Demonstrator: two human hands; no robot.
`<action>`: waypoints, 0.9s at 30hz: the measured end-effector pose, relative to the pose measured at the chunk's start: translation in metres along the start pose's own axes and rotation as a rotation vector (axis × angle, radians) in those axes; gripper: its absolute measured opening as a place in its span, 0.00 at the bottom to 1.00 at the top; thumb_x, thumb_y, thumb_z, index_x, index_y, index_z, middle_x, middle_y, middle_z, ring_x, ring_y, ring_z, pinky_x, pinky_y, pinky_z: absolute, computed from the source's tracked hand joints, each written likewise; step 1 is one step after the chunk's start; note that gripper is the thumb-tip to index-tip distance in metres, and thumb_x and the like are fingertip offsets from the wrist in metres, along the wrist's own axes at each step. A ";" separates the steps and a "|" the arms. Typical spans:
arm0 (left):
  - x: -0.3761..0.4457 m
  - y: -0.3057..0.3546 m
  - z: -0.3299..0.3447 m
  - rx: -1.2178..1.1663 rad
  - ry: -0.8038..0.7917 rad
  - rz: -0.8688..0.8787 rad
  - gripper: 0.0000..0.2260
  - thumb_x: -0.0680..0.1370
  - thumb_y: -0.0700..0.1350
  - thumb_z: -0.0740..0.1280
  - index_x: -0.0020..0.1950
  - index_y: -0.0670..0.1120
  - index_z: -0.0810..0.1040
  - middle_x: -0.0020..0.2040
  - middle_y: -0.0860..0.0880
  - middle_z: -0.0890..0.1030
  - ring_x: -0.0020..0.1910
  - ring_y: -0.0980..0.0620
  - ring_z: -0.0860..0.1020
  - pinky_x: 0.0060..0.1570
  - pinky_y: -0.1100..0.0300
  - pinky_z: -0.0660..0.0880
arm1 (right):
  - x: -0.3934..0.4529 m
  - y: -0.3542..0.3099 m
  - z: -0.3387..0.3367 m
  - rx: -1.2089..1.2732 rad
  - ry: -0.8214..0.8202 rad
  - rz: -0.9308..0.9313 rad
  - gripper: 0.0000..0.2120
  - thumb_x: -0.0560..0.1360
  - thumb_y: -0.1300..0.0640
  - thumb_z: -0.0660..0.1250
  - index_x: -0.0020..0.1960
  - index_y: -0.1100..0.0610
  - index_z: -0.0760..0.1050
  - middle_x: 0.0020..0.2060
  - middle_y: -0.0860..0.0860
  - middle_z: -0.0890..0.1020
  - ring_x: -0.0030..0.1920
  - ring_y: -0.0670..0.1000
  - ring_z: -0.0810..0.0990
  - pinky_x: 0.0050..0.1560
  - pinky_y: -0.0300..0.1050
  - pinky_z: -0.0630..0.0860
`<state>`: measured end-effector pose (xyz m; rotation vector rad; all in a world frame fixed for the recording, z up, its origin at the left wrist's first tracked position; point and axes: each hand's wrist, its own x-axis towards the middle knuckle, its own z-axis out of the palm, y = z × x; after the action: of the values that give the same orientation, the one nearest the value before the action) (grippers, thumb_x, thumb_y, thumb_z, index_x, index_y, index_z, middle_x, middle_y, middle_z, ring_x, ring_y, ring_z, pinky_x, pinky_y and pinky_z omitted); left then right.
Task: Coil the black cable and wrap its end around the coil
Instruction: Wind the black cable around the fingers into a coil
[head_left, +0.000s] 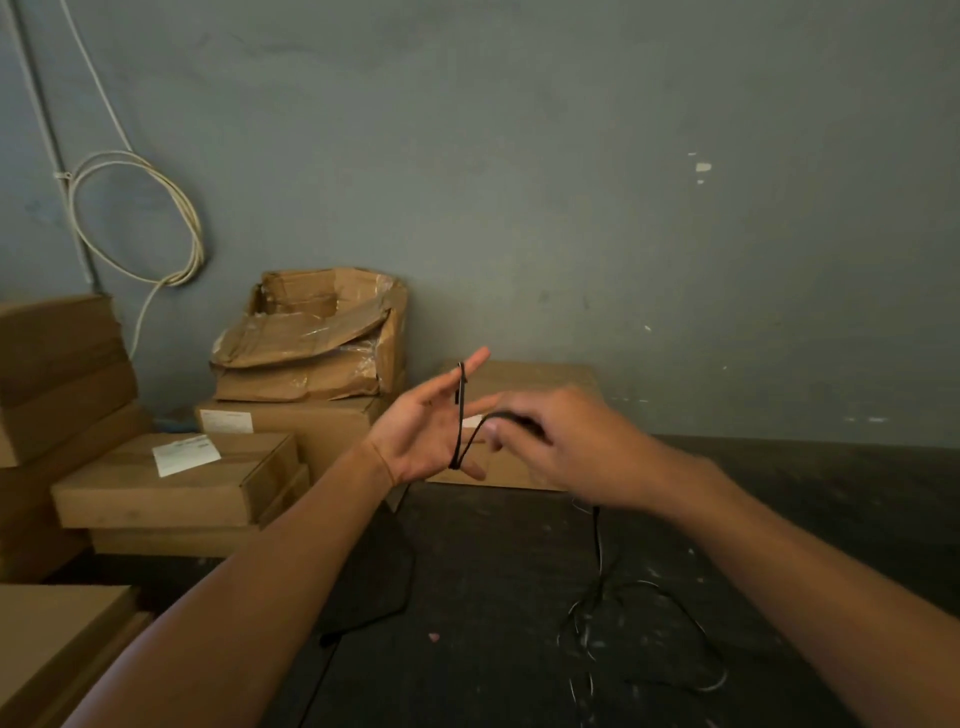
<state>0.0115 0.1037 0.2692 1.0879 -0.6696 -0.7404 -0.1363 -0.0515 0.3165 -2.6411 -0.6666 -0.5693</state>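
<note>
Black cable (459, 415) loops the left hand (427, 427) (right hand (561, 441) pinching it).

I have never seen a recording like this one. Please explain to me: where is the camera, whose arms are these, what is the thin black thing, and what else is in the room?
There is no machine here. The one picture comes from a camera worn on a person's head, looking forward and down, so both arms are that person's own. The left hand is open, fingers spread, with the black cable looped across them. The right hand pinches the same cable and seems to be winding it. The rest of the cable lies loose on the dark surface below. Cardboard boxes are stacked at the left, and a white cable hangs coiled on the wall.
</note>
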 end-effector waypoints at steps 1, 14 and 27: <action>-0.002 -0.003 0.001 0.050 -0.013 -0.021 0.21 0.79 0.56 0.59 0.73 0.64 0.67 0.69 0.43 0.76 0.65 0.37 0.74 0.61 0.28 0.61 | 0.003 0.005 -0.008 -0.033 0.023 0.017 0.09 0.80 0.50 0.61 0.50 0.51 0.80 0.34 0.43 0.78 0.29 0.40 0.71 0.32 0.41 0.66; -0.012 -0.021 0.025 0.145 -0.247 -0.213 0.20 0.80 0.56 0.57 0.73 0.65 0.67 0.74 0.45 0.71 0.72 0.37 0.69 0.66 0.22 0.44 | 0.031 0.043 -0.056 -0.237 0.184 0.049 0.04 0.75 0.48 0.68 0.45 0.48 0.79 0.39 0.41 0.77 0.41 0.46 0.74 0.39 0.44 0.67; -0.017 -0.007 0.054 0.065 -0.564 -0.168 0.24 0.79 0.55 0.62 0.75 0.65 0.62 0.77 0.43 0.65 0.75 0.33 0.60 0.66 0.25 0.52 | 0.014 0.101 -0.011 0.187 0.154 0.150 0.08 0.80 0.58 0.62 0.49 0.56 0.81 0.36 0.43 0.79 0.36 0.38 0.77 0.39 0.34 0.70</action>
<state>-0.0424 0.0873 0.2785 1.0039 -1.0926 -1.1972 -0.0768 -0.1342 0.3082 -2.4187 -0.4485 -0.6265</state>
